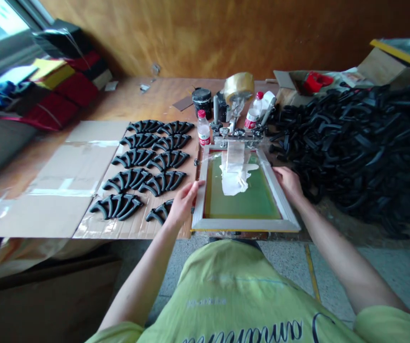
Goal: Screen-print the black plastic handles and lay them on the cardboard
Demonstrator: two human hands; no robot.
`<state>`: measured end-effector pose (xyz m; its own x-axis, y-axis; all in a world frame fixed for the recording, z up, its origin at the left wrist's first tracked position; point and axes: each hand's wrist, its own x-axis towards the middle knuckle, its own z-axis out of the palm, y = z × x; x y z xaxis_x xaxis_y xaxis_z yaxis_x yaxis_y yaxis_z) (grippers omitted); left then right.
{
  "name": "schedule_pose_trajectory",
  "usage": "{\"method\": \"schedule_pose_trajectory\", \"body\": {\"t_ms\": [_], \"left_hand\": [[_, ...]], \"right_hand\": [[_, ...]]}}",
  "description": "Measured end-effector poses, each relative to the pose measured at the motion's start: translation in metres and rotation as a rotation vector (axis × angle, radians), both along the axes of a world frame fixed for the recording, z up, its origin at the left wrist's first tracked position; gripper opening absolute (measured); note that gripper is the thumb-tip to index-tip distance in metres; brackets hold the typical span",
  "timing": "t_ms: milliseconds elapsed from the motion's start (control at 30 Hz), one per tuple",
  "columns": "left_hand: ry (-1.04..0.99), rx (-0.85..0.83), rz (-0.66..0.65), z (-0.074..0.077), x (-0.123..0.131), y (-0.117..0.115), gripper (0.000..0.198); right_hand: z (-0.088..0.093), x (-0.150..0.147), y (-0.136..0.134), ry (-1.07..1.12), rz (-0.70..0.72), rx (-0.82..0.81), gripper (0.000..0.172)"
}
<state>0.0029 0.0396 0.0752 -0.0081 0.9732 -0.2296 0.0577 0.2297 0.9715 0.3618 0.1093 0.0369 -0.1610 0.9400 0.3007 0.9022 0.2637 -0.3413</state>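
A screen printing frame with a pale metal border and a green mesh lies in front of me, hinged at its far side to a metal clamp. White ink is smeared over the upper middle of the mesh. My left hand is closed on the frame's left border, and my right hand grips the right border; some fingers of each are hidden. Left of the frame, curved black plastic parts lie in fanned rows on cardboard. What lies under the frame is hidden.
A large heap of black parts fills the right side. Behind the frame stand bottles, a dark tub and a tape roll. Flat cardboard extends left, with stacked boxes beyond. A wooden wall closes the back.
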Motion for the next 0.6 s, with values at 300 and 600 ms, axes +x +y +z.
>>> {"method": "schedule_pose_trajectory", "body": {"t_ms": [300,600], "left_hand": [[0.202,-0.137,0.019,-0.085,0.007,-0.009,0.072],[0.188,-0.133,0.021,-0.099,0.003,-0.012,0.066]], "right_hand": [[0.028,-0.104,0.039,-0.175,0.268,-0.04,0.037],[0.009,-0.079,-0.029,-0.261,0.697,-0.087,0.023]]}}
